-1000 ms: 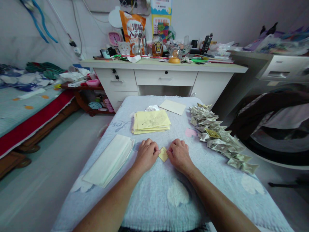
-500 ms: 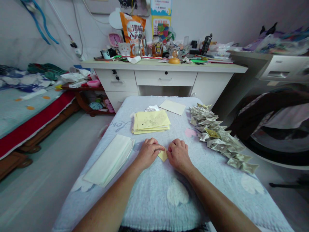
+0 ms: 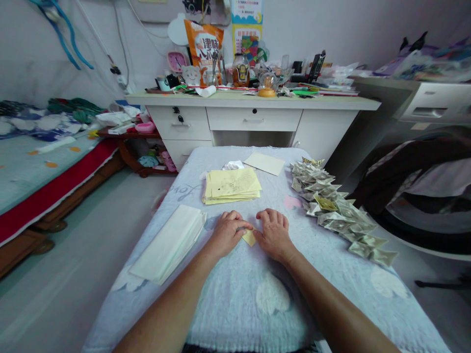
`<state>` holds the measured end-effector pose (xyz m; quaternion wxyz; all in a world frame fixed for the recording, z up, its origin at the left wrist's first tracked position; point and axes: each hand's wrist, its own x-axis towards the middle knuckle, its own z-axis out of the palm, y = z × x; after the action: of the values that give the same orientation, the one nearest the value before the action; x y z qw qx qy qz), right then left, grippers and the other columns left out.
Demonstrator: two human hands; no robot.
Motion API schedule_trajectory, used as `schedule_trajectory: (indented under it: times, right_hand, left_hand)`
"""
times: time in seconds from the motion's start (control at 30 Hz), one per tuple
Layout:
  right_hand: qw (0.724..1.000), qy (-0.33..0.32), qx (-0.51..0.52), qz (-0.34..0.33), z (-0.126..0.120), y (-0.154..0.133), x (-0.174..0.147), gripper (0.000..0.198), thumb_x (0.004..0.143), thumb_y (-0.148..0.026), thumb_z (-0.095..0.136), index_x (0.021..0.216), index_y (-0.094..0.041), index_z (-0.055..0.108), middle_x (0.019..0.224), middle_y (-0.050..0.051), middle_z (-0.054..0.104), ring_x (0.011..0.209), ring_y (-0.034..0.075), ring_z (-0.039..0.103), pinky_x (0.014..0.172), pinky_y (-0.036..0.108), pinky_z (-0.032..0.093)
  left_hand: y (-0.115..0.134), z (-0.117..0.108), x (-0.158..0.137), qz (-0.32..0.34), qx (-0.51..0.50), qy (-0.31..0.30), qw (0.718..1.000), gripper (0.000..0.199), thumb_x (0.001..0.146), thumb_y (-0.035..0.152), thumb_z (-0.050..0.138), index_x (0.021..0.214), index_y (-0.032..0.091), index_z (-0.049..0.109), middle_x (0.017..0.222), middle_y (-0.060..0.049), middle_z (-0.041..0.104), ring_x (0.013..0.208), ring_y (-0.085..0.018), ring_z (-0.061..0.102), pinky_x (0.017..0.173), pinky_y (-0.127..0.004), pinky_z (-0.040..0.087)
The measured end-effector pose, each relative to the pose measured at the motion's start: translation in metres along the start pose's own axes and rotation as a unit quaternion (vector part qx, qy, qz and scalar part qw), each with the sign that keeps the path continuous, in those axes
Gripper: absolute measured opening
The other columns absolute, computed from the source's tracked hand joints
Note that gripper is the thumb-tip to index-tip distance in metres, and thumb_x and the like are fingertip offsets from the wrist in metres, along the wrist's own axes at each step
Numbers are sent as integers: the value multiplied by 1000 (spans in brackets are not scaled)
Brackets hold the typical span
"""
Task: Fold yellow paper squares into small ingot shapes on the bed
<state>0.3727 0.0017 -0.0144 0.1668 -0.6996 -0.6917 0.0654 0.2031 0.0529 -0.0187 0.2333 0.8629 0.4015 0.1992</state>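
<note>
A small folded piece of yellow paper lies on the cloth-covered surface between my two hands. My left hand is closed on its left side, with thumb and forefinger at its upper edge. From the other side, my right hand has its thumb pressed to the paper's right edge and its other fingers bent. Both hands partly hide the paper. Just beyond them sits a stack of yellow paper sheets. To the left lies a long bundle of pale folded paper.
Many folded paper pieces are piled along the right side. At the far end lie a cream sheet and a crumpled white tissue. A cluttered white desk stands behind, a washing machine at right, a bed at left.
My right hand's fingers have lifted and spread slightly, moving a little away from the left hand. The folded paper stays in nearly the same place.
</note>
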Motion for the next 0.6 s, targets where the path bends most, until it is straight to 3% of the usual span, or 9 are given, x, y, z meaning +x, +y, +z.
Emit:
schedule_trajectory:
  times: [0.23,0.37,0.5,0.6]
  right_hand:
    - [999,-25,30,-2,-3,6,0,41,77,-16,52,116,-26,48,124,7,48,113,24,40,99,38,25]
    - [999,-23,35,-10,-6,7,-3,36,77,-13,50,112,-22,49,119,8,50,109,23,41,97,38,27]
    - [998,-5,44,-44,-7,7,-6,16,85,-26,50,99,-20,53,115,8,51,107,23,41,97,40,27]
    - [998,3,34,-49,-6,6,-7,22,83,-39,56,93,-19,55,115,10,50,108,25,40,97,42,27]
  left_hand:
    - [0,-1,-1,-1,-4,-5,1000,26,82,19,56,99,33,71,95,-2,54,95,-20,47,89,-34,38]
    - [0,-1,-1,4,-5,-1,1000,27,82,18,56,99,32,71,96,-2,55,96,-20,48,90,-34,38]
    - [5,-2,0,10,-4,2,1000,20,82,21,57,96,28,70,96,-2,57,94,-20,50,88,-35,39]
    - [10,1,1,13,-19,13,1000,14,84,23,55,90,25,68,93,-2,59,93,-19,52,87,-34,40]
